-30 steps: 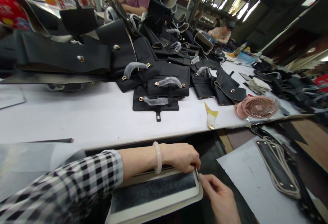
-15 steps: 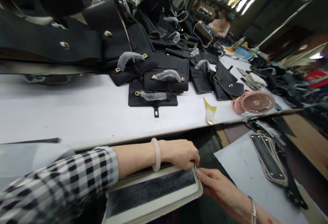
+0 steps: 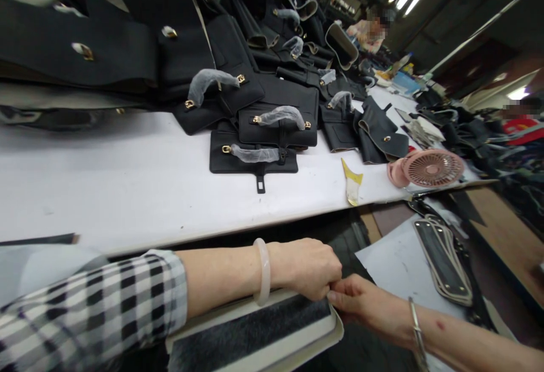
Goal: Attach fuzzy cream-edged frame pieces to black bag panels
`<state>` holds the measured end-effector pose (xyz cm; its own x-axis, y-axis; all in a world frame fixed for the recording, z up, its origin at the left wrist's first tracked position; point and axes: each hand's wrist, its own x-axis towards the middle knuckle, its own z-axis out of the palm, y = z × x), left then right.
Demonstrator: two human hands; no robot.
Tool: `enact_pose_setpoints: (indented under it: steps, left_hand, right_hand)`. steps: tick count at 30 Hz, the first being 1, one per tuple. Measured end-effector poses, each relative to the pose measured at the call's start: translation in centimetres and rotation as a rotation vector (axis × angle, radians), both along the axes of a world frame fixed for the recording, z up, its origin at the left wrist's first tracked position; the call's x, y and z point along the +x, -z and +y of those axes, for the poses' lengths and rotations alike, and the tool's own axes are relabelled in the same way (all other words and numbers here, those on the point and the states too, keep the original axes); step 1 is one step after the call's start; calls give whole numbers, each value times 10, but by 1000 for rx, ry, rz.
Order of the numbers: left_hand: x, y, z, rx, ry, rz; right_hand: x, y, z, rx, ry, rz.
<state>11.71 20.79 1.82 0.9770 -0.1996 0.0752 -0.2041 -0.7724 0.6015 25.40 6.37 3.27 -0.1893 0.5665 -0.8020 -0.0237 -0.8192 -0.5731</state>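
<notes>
An unfinished bag piece (image 3: 250, 332), pale along its edges with a dark rectangular strip in the middle, lies tilted below my arms at the bottom of the view. My left hand (image 3: 308, 267), wearing a pale bangle, is closed with bent fingers at the far right corner of this piece. Its fingertips are hidden behind the knuckles. From the right, my right hand (image 3: 365, 304) pinches at the same corner with thumb and fingers together, touching or nearly touching my left hand. Whatever small part sits between the fingertips cannot be made out.
Beyond the hands runs a white table (image 3: 127, 190). Black bag flaps with wrapped handles (image 3: 255, 153) lie on it, with more bag parts piled behind. A yellow-tipped piece (image 3: 352, 182) and a pink fan (image 3: 431, 168) stand right. Black strap pieces (image 3: 444, 261) rest at right.
Both hands and the bag piece sit slightly lower and further right in view. My left hand now covers more of the corner, and more of my right forearm shows.
</notes>
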Motion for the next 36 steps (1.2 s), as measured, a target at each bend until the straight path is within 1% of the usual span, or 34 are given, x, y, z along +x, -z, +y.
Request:
enact_pose_setpoints:
  steps: [4, 9, 11, 13, 16, 18, 20, 23, 25, 27, 29, 32, 34, 36]
  left_hand:
    - [0, -5, 1, -24, -33, 66]
    - [-6, -5, 9, -164, -81, 125]
    - [-15, -5, 14, -225, -115, 127]
    - [-29, -7, 18, -253, -166, 132]
    - [-58, -17, 18, -254, -303, 163]
    - [-77, -25, 14, -250, -422, 173]
    - [-94, -30, 6, -234, -543, 174]
    - [-116, -32, -11, -207, -702, 162]
    - [-129, -31, -22, -192, -795, 157]
    - [-141, -31, -30, -192, -874, 171]
    - [-150, -31, -36, -207, -935, 184]
    - [-152, -30, -42, -216, -1013, 183]
    - [-145, -27, -47, -200, -1050, 168]
    - [-133, -22, -52, -181, -1058, 140]
  right_hand:
    - [4, 2, 7, -5, -86, -101]
    - [4, 2, 10, -45, -162, -149]
    - [2, 2, 9, -54, -156, -139]
    - [0, 2, 6, -52, -137, -131]
    - [-3, 5, 2, -31, -104, -133]
    - [-5, 8, -2, 13, -69, -135]
    - [-8, 11, -7, 90, 10, -86]
    - [-11, 18, -17, 192, 169, 32]
    - [-12, 23, -23, 198, 235, 37]
    - [-12, 27, -28, 184, 251, 4]
    - [-10, 30, -31, 197, 230, -28]
    - [-5, 34, -32, 259, 187, -72]
    - [1, 39, -31, 254, 170, -34]
    - [6, 48, -25, 214, 142, 40]
